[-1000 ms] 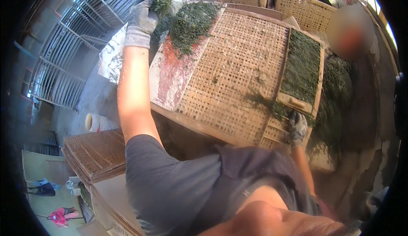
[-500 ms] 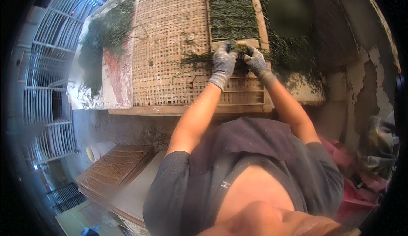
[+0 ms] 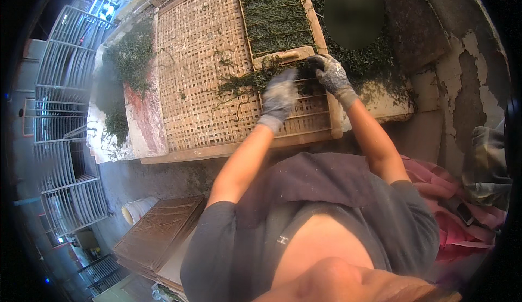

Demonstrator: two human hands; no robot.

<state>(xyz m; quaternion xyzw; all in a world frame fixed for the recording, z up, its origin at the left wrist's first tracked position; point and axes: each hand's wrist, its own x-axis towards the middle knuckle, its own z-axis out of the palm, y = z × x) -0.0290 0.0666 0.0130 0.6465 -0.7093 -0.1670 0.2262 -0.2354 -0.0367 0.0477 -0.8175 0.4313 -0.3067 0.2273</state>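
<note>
both gloved grips pressed on green strands [image 3: 247,79], left hand [image 3: 280,96], right hand [image 3: 330,75], over woven tray [image 3: 196,57], grasp unclear

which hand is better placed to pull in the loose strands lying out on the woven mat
Left. The left hand already rests on the loose green strands trailing leftward over the woven mat; the right hand sits farther right, by the narrow slatted frame.

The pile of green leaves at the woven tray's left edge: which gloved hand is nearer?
Left. The left hand works mid-tray, apart from the leaf pile; the right hand is farther right.
</note>
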